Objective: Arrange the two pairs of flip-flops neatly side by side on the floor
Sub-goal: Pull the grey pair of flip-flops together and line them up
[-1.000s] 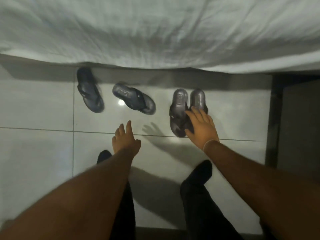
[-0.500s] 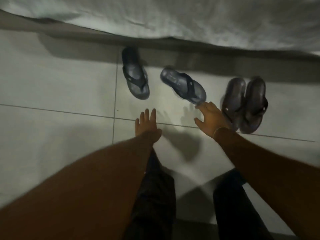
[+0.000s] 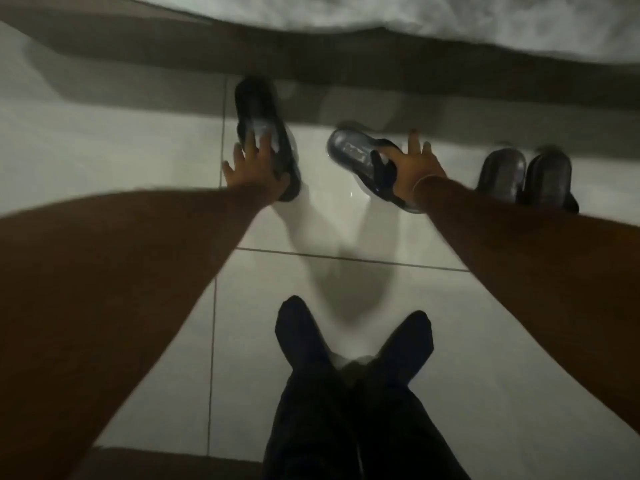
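Two dark blue-grey flip-flops lie apart on the pale tiled floor. The left flip-flop [image 3: 258, 112] points away from me, and my left hand [image 3: 256, 168] lies over its near half with fingers spread. The right flip-flop [image 3: 353, 150] lies slanted, and my right hand [image 3: 412, 168] grips it at the strap. A brown pair [image 3: 523, 174] stands close together, side by side, at the far right; my right forearm hides its near ends.
A bed with a white sheet [image 3: 450, 19] overhangs the floor along the top, casting a dark band of shadow. My legs in dark trousers [image 3: 346, 393] stretch out at the bottom middle. Floor tiles [image 3: 104, 150] spread to the left.
Both hands have reached forward onto the blue-grey flip-flops: the left now covers the left one, the right has closed on the slanted one. The view has shifted right and down.
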